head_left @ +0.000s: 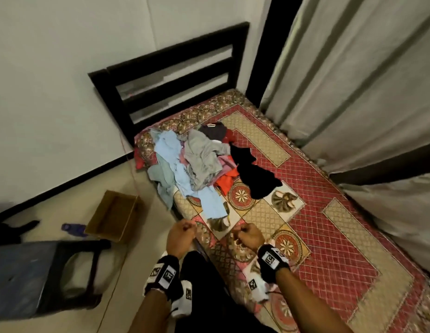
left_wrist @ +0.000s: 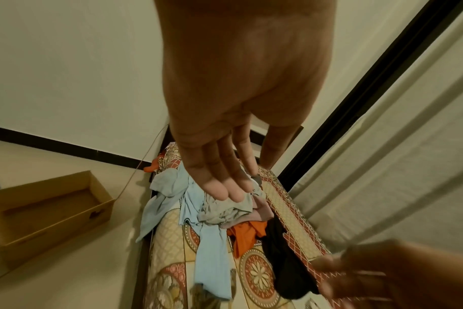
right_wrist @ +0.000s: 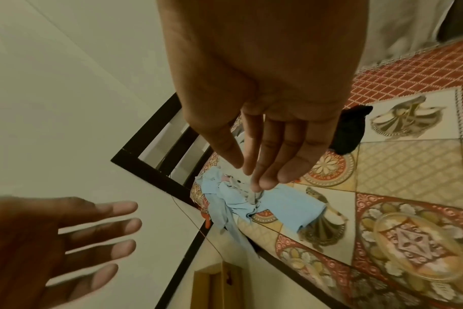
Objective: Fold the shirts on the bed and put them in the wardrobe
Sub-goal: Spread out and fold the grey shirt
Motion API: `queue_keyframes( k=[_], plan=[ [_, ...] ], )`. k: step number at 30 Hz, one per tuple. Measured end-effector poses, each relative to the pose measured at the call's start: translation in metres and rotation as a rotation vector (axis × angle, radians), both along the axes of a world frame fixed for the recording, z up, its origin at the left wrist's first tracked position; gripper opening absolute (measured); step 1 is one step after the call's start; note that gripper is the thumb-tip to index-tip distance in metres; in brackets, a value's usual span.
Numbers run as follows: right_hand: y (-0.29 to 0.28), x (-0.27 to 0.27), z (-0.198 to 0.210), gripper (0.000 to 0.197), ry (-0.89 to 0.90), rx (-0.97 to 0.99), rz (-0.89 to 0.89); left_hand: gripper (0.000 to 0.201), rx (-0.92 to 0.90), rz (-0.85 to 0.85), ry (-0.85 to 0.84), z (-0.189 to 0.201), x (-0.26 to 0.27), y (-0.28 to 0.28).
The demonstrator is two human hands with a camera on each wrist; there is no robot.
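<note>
A loose pile of shirts (head_left: 197,164) lies at the head end of the patterned bed (head_left: 329,212): a light blue shirt (head_left: 175,164), a grey one (head_left: 204,157), an orange one (head_left: 227,180) and a black one (head_left: 257,179). My left hand (head_left: 181,233) and right hand (head_left: 248,234) hover side by side over the bed's near edge, short of the pile. The wrist views show the left hand (left_wrist: 225,177) and the right hand (right_wrist: 267,163) with straight fingers and nothing in them. No wardrobe is in view.
An open cardboard box (head_left: 115,215) stands on the floor left of the bed, with a blue bottle (head_left: 73,229) and a dark chair (head_left: 41,272) nearby. A black headboard (head_left: 170,80) is against the wall. Grey curtains (head_left: 353,80) hang along the bed's right side.
</note>
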State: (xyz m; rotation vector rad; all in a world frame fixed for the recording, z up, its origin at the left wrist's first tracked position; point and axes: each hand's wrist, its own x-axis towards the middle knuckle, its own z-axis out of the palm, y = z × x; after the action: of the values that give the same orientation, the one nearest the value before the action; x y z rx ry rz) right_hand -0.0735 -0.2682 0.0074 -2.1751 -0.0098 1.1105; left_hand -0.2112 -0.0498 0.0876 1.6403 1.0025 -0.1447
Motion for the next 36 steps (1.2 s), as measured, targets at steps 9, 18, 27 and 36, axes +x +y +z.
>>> queue_keyframes(
  k=[9, 18, 27, 36],
  plan=[
    [0.214, 0.142, -0.062, 0.009, 0.263, 0.197, -0.556, 0.029, -0.037, -0.151, -0.030, -0.096, 0.121, 0.129],
    [0.282, 0.244, -0.199, 0.009, 0.227, 0.315, -1.019, 0.022, 0.007, -0.378, -0.026, -0.168, 0.189, 0.197],
    [0.241, 0.147, 0.135, 0.022, -0.150, 0.801, -0.838, 0.088, 0.102, -0.342, -0.251, -0.042, 0.243, 0.147],
    [0.035, 0.118, 0.341, 0.033, -0.647, 1.211, -0.839, 0.014, 0.156, -0.416, -0.845, 0.166, 0.239, -0.010]
  ],
)
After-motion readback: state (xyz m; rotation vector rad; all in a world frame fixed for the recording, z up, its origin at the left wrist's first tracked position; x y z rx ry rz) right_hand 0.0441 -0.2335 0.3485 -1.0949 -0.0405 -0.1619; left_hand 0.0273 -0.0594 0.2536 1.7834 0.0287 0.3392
